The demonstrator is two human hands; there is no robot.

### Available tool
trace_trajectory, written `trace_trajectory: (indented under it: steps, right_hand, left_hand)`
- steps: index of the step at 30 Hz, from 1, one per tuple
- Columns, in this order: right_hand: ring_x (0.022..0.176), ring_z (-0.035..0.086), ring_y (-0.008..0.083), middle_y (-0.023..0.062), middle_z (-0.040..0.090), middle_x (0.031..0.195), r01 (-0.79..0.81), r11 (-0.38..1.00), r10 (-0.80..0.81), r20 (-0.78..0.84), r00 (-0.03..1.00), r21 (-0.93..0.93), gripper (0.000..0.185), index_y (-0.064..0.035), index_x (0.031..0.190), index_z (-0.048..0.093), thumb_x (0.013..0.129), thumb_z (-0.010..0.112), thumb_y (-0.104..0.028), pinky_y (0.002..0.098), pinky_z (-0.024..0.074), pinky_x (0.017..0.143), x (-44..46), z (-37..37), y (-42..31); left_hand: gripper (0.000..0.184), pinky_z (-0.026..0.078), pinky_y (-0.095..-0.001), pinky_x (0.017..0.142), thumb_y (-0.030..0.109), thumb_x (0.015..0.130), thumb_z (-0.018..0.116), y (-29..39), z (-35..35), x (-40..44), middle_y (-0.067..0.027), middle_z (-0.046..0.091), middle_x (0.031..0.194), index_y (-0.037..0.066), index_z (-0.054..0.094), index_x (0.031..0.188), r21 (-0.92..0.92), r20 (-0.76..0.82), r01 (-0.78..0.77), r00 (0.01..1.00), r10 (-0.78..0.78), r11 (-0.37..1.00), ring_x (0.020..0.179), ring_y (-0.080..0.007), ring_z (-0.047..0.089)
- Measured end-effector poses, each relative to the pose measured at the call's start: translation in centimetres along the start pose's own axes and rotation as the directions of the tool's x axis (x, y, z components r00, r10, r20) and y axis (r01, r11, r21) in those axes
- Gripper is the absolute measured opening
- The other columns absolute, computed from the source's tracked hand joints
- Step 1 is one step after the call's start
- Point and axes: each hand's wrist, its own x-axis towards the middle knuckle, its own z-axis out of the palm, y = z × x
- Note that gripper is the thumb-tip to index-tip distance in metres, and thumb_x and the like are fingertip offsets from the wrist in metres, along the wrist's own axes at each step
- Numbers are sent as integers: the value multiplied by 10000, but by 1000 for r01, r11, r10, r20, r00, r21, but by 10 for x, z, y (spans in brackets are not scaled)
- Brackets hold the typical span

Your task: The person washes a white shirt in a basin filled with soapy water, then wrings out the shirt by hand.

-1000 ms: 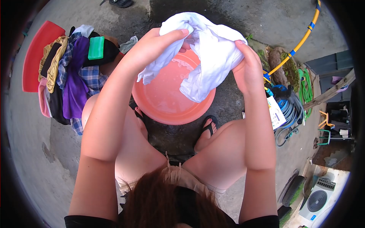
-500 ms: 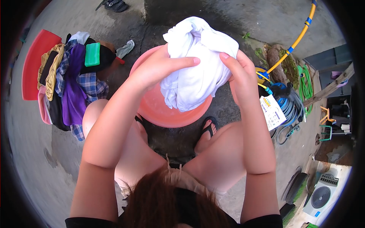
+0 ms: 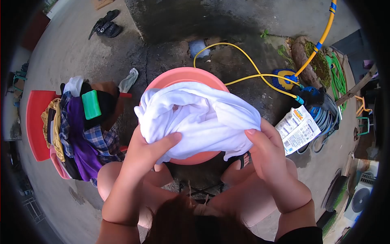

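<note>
A bunched white cloth point(image 3: 203, 118) is held up between both hands, its gathered edge forming a loose opening at the top. My left hand point(image 3: 152, 150) grips its left side, thumb on the near face and fingers hidden behind. On the right side my right hand point(image 3: 266, 148) pinches the cloth in the same way, thumb in front. Directly below sits a pink plastic basin point(image 3: 185, 74), mostly covered by the cloth; what is inside it cannot be seen.
To the left, a red chair point(image 3: 35, 126) carries piled clothes point(image 3: 77, 142) with a green bar point(image 3: 91, 104) on top. A yellow hose point(image 3: 239, 51) runs behind the basin. A printed white packet point(image 3: 298, 130) and coiled blue hose point(image 3: 325, 116) lie right; black sandals point(image 3: 107, 27) lie at the back.
Both hands have come down and nearer my body with the white cloth and moved farther apart. The cloth is spread wider. My view has tilted up, showing more ground ahead.
</note>
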Motion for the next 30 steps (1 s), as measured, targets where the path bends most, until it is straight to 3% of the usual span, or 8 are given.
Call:
trace_trajectory:
  steps: [8, 17, 18, 21, 23, 26, 29, 30]
  right_hand:
    - [960, 548, 93, 44, 612, 1068, -263, 959, 274, -113, 955, 104, 326, 10, 1213, 528, 918, 537, -128, 259, 422, 837, 53, -36, 30]
    - [873, 550, 74, 27, 618, 985, -140, 988, 121, -223, 967, -72, 319, 22, 1191, 528, 888, 554, -71, 237, 450, 762, 83, -26, 52]
    - [784, 580, 90, 59, 638, 917, -147, 950, 100, -177, 979, -277, 318, 14, 1152, 550, 846, 594, -63, 246, 470, 678, 79, -27, 61]
    - [707, 605, 131, 100, 631, 821, 55, 897, -118, -119, 986, -439, 299, 11, 1085, 571, 803, 626, -71, 275, 470, 615, 70, -12, 74]
    - [660, 616, 183, 122, 604, 745, -21, 851, -53, -124, 991, -525, 275, 8, 1027, 581, 782, 642, -101, 310, 465, 590, 57, -18, 75]
    - [666, 632, 207, 133, 624, 767, -47, 777, -61, -149, 987, -628, 274, 6, 1010, 591, 790, 642, -149, 332, 474, 592, 40, -11, 47]
    - [664, 642, 223, 132, 645, 765, -193, 861, 51, -298, 953, -470, 292, 4, 1028, 598, 801, 643, -174, 341, 478, 588, 1, 14, -29]
    - [741, 571, 96, 91, 649, 825, -359, 810, 218, -332, 918, -463, 295, 38, 1053, 585, 835, 630, -156, 282, 463, 644, -17, 16, -55]
  left_hand:
    - [465, 455, -291, 851, 48, 778, 690, -28, 7, 71, -72, 598, 1096, -5, 515, 1206, 97, 15, 237, 971, -240, 967, 997, -150, 562]
    - [422, 455, -295, 851, 12, 774, 650, -62, 39, 92, -69, 603, 1064, -25, 542, 1180, -90, -18, 345, 937, -348, 934, 967, -150, 572]
    - [422, 457, -296, 846, 8, 769, 644, -72, 43, 88, -70, 605, 1056, -27, 542, 1177, -102, -20, 334, 941, -338, 937, 962, -149, 573]
    - [428, 455, -295, 837, 9, 753, 611, -86, 54, 80, -75, 601, 1046, -38, 533, 1171, -93, -34, 349, 935, -353, 932, 953, -146, 569]
    - [428, 451, -294, 838, 18, 752, 604, -66, 62, 75, -72, 597, 1042, -39, 531, 1169, -101, -9, 483, 874, -486, 870, 960, -145, 563]
    - [407, 467, -284, 826, -10, 769, 592, -78, 60, 62, -71, 601, 1075, -26, 536, 1172, -56, 26, 374, 927, -373, 926, 962, -162, 589]
    - [451, 463, -291, 846, -21, 766, 615, -18, 80, 24, -70, 598, 1083, -21, 516, 1206, -75, 103, 353, 933, -344, 933, 979, -167, 583]
    - [463, 463, -294, 851, -18, 765, 627, 5, 86, 9, -70, 597, 1085, -22, 510, 1213, -85, 131, 331, 939, -319, 940, 984, -168, 582]
